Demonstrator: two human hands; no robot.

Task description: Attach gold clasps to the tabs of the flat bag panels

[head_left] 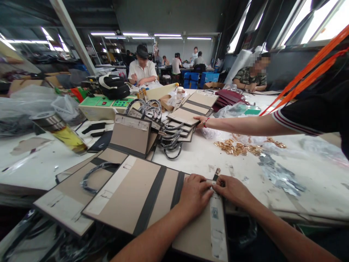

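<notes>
A beige bag panel (139, 185) with dark cross strips lies open before me, overlapping other panels. My left hand (193, 194) rests on its right part, fingers bent and close together, thumb and index at the white strip (215, 218) along the right edge. My right hand (233, 189) is closed, thumb and fingertips pinched at the strip's upper end, close to my left fingertips. What is between them is hidden. Just behind the right fingers, a small gold metal fitting (217, 171) on a dark tab sticks out past the panel's edge. A black looped handle (95, 176) lies on the panel beneath, at left.
A co-worker's arm (240, 125) reaches in from the right to stacked panels (188, 112). Gold fittings (237, 147) and thin grey plates (279, 174) lie scattered at right. A glass bottle (62, 134) leans at left beside a green-topped machine (106, 103). Other people sit farther back.
</notes>
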